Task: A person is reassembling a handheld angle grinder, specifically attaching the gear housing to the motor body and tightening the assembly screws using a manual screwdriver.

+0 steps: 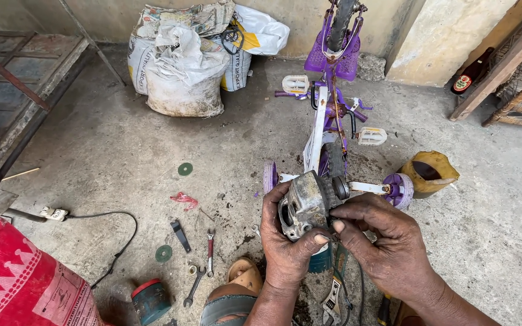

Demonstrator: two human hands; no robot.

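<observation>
My left hand grips a worn grey angle grinder head, thumb across its lower side. Against the grinder's right side my right hand presses its fingers, near the black spindle. The grinder's teal body shows below my left thumb. Just beyond my hands stands a small purple child's bicycle with white pedals and purple training wheels.
On the concrete floor lie a red-handled tool, a spanner, a black key, green discs, a teal canister and a cable with plug. White sacks stand at the wall. A yellow container sits right.
</observation>
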